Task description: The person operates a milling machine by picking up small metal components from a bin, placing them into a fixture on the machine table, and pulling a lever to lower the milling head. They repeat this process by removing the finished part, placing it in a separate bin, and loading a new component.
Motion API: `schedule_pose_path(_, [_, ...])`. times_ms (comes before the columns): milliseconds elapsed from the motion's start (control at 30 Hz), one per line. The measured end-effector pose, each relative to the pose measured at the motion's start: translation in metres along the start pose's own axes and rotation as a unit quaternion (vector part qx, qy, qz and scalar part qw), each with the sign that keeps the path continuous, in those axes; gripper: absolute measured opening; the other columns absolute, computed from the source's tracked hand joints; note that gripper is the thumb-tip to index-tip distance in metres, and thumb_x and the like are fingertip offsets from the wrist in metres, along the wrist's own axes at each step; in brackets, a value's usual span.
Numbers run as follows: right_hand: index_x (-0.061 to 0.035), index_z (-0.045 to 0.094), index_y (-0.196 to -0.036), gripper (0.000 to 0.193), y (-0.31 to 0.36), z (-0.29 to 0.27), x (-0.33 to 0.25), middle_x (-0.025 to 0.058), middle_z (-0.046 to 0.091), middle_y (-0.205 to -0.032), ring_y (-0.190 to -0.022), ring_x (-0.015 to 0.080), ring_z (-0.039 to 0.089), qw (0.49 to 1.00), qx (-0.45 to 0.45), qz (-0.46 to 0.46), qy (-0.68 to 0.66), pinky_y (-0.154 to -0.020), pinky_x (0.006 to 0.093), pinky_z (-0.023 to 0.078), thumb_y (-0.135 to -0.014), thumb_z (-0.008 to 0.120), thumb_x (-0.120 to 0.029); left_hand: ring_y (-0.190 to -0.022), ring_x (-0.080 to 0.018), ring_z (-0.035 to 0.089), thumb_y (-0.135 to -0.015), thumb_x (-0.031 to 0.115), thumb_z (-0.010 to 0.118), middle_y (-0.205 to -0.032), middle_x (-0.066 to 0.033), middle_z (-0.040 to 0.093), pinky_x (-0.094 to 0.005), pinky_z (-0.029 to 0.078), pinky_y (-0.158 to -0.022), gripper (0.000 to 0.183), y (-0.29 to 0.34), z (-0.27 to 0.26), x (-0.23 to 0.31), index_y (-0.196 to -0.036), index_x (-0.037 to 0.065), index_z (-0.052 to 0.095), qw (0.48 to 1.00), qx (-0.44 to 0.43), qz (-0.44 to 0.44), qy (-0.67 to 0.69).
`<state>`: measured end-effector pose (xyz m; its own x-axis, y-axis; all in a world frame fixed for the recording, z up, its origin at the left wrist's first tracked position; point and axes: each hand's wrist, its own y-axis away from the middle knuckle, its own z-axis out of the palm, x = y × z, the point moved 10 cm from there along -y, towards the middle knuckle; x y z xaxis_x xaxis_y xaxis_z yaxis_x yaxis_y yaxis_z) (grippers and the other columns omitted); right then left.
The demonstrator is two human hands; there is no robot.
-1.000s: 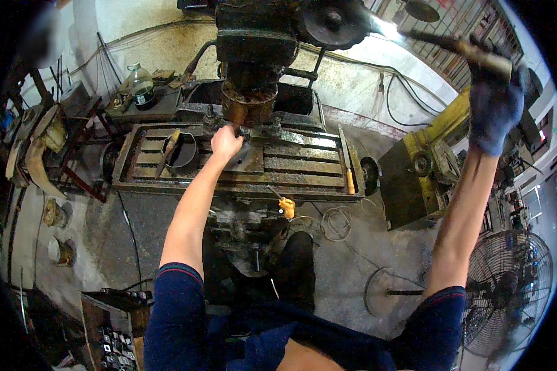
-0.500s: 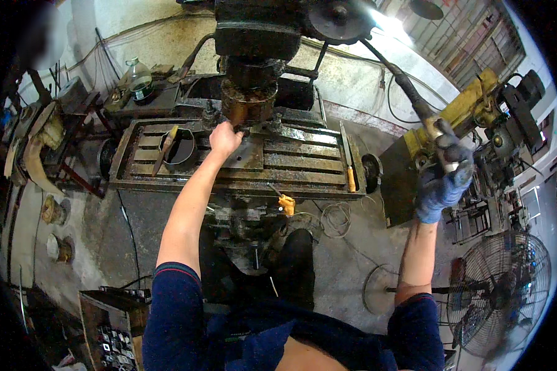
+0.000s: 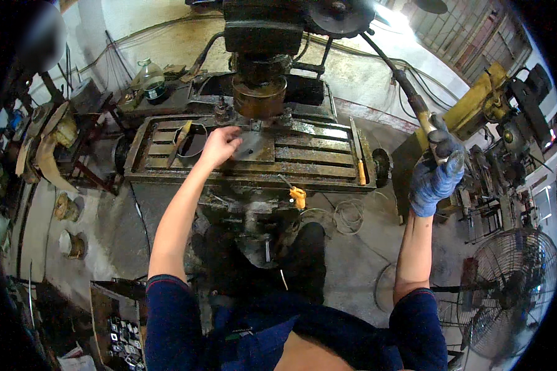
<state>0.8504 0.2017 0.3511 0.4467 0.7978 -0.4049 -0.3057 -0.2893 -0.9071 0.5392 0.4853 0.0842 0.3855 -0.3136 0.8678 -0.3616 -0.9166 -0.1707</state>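
Observation:
My bare left hand (image 3: pixel 220 147) hovers above the slotted table (image 3: pixel 309 162) of a milling machine. Its fingers are loosely bent and apart, and I see nothing in them. Just beyond it sits the round, oily spindle head (image 3: pixel 259 98), with a small metal block (image 3: pixel 255 125) below its edge. To the left of the hand, a dark container (image 3: pixel 197 141) stands on the table with a yellow-tipped brush (image 3: pixel 181 143) leaning at its side. My right hand (image 3: pixel 437 176), in a blue-grey glove, is wrapped round the grip of a long lever (image 3: pixel 410 89) that slopes up to the machine.
A file with a wooden handle (image 3: pixel 361 172) lies along the table's right end. An orange-yellow handled tool (image 3: pixel 297 198) is at the front edge. A standing fan (image 3: pixel 507 294) is at lower right, a yellow machine (image 3: pixel 489 93) behind it. A plastic bottle (image 3: pixel 151 80) stands back left.
My left hand has drawn back from beneath the spindle head toward the container, and its fingers have loosened. My right hand stays on the lever. The whole view has shifted slightly.

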Motion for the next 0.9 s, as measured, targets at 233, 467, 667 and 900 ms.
schedule_pose_path(233, [0.0,0.063,-0.082,0.018,0.018,0.035,-0.035,0.0118,0.063,-0.079,-0.068,0.0177,0.057,0.911,-0.077,-0.208,0.348,-0.066,0.0288,0.046,-0.08,0.052,-0.015,-0.059,-0.0114,0.057,-0.081,0.009,0.061,-0.073,-0.0104,0.063,-0.0276,0.046,-0.054,0.035,0.161,-0.087,-0.014,-0.113,-0.004,0.054,0.994,-0.032,-0.101,0.017])
schedule_pose_path(467, [0.0046,0.059,-0.099,0.025,0.023,-0.065,0.037,0.0125,0.062,-0.1,-0.093,0.0212,0.057,0.85,-0.099,-0.23,0.463,-0.086,0.0366,0.044,-0.085,0.051,-0.015,-0.063,-0.0117,0.056,-0.078,0.017,0.064,-0.081,-0.0083,0.062,-0.027,0.046,-0.06,0.039,0.38,-0.25,-0.076,-0.113,0.0,0.054,0.944,0.157,-0.277,-0.086])
schedule_pose_path(667, [-0.0034,0.064,-0.091,0.032,0.038,-0.035,0.026,0.0087,0.064,-0.088,-0.077,0.0236,0.06,0.812,-0.069,-0.287,0.503,-0.064,0.0365,0.047,-0.073,0.069,-0.029,-0.053,-0.0125,0.057,-0.075,0.01,0.064,-0.077,-0.0109,0.065,-0.0272,0.046,-0.049,0.032,0.611,-0.34,-0.11,-0.105,-0.002,0.059,0.785,0.369,-0.455,-0.2])
schedule_pose_path(900, [-0.0021,0.064,-0.089,0.03,0.046,-0.013,0.015,0.0081,0.065,-0.085,-0.074,0.0217,0.063,0.88,-0.057,-0.266,0.39,-0.065,0.0345,0.049,-0.076,0.067,-0.029,-0.083,-0.0273,0.063,-0.066,0.017,0.068,-0.095,-0.0166,0.063,-0.0369,0.049,-0.073,0.038,0.716,-0.319,-0.177,-0.101,0.004,0.062,0.709,0.303,-0.566,-0.293])
